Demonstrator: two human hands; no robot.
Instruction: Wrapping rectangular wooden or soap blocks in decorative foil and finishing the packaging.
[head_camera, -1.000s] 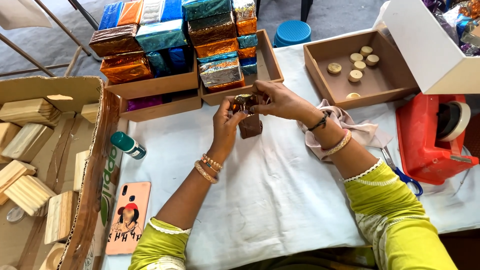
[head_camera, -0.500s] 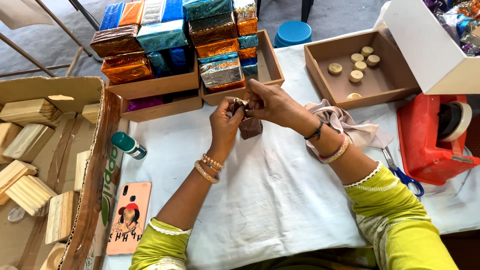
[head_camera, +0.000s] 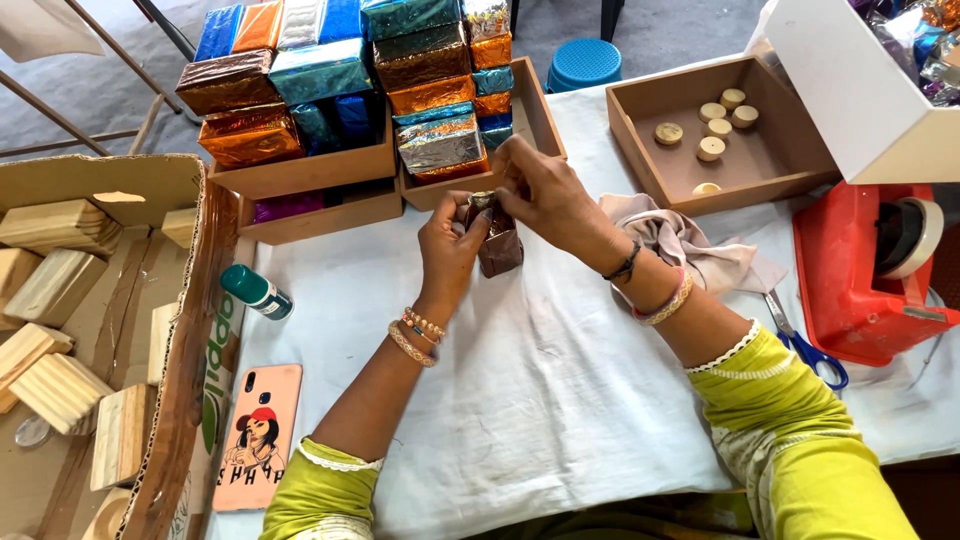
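While I hold it up just above the bench (head_camera: 560, 400), the small block in brown foil (head_camera: 499, 245) stands roughly upright between both hands, in front of the trays of wrapped blocks. My left hand (head_camera: 447, 250) cups it from the left, fingers (head_camera: 466, 215) curled and pressed against its side. My right hand (head_camera: 545, 195) comes over the top from the right, fingers pinching the foil at the upper end of the block.

Behind the block: a wooden tray (head_camera: 440, 190) stacked with foil-wrapped blocks (head_camera: 440, 145) in silver, orange, green and blue. Left of it, a second wooden tray (head_camera: 300, 175) with more wrapped blocks, brown and orange ones foremost.

Right of my right wrist, a crumpled pale cloth (head_camera: 685, 245) lies on the white bench cover. Beyond it, an open brown box (head_camera: 770, 175) holds a few round wooden discs (head_camera: 712, 148). Far right, a red tape dispenser (head_camera: 860, 270); blue-handled scissors (head_camera: 810, 350) lie just beside it.

Left of my left arm: a green-capped tube (head_camera: 256, 291) on its side, and near the bench edge a phone (head_camera: 256, 435) in an orange case. Further left, a cardboard carton (head_camera: 190, 380) holds bare wooden blocks (head_camera: 50, 295).
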